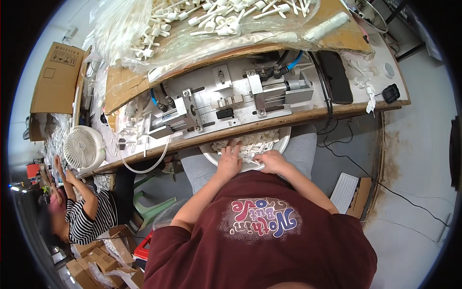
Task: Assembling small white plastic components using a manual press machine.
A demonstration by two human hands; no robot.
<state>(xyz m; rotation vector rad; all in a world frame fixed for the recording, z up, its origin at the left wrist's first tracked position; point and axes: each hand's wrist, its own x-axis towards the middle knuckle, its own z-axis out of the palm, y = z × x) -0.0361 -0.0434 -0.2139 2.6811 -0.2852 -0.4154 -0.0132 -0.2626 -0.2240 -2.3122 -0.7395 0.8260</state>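
Note:
A round white basket [208, 156] rests on my lap, under the front edge of the workbench. Many small white plastic pieces [250, 147] fill it. My left hand [230, 161] reaches over its near left side, fingers stretched apart onto the pieces. At the near right rim, my right hand [272, 162] has its fingers curled together beside the pieces; whatever they pinch is too small to make out. Just beyond the basket, a metal fixture [226, 103] with a cylinder at each end is mounted on the bench. Neither hand touches it.
White plastic parts with cupped ends [226, 21] lie heaped on plastic film over cardboard [120, 86] above the fixture. A black phone [335, 77] and cables lie to the right. At left stand a white fan [84, 148] and a person in a striped shirt [94, 216].

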